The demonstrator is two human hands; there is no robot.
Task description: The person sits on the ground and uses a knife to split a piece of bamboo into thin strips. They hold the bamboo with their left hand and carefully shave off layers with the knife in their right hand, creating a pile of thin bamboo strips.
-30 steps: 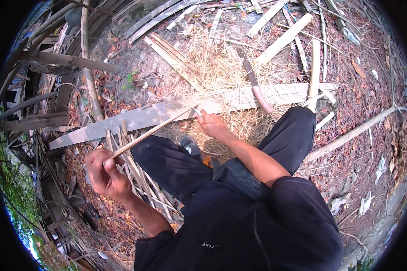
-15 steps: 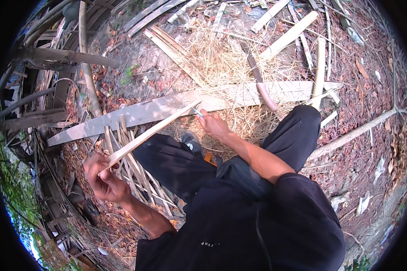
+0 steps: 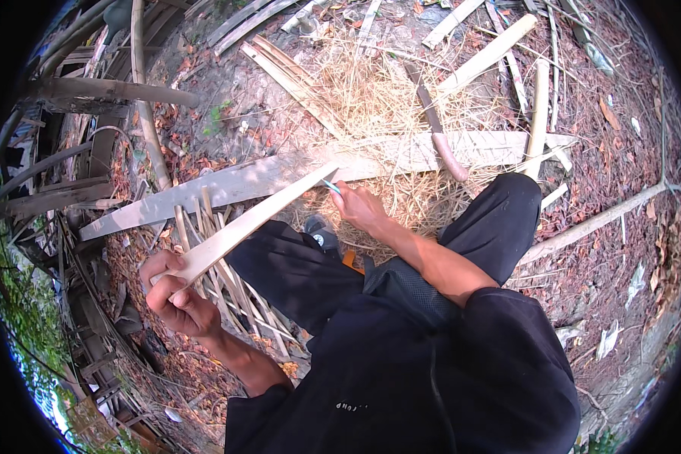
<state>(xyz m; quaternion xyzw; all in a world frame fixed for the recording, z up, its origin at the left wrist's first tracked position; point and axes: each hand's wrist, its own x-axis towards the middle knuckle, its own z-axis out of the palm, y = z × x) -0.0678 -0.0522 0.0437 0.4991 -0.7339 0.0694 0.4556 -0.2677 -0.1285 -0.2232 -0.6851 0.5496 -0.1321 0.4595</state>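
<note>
My left hand (image 3: pixel 178 296) is closed around the near end of a long, pale bamboo strip (image 3: pixel 253 219), low on the left. The strip slants up and away to the right, its broad face towards me. At its far end my right hand (image 3: pixel 361 206) grips a small knife (image 3: pixel 331 184); a bit of blue handle and a short dark blade show, the rest hidden in the fingers. The blade lies at the strip's tip; whether it cuts in, I cannot tell. Beneath that tip a wide grey plank (image 3: pixel 242 181) lies across the ground.
A machete (image 3: pixel 433 125) with a brownish handle rests over the plank, among curly shavings (image 3: pixel 356 91). Split bamboo pieces (image 3: pixel 291 87) lie beyond, and a thick pale one (image 3: pixel 488 57) at far right. Thin strips (image 3: pixel 238 291) are heaped by my left leg. Poles (image 3: pixel 113 92) stick out at left.
The bamboo strip has rolled over in my left hand, so more of its broad face shows. My right hand and the knife have hardly moved.
</note>
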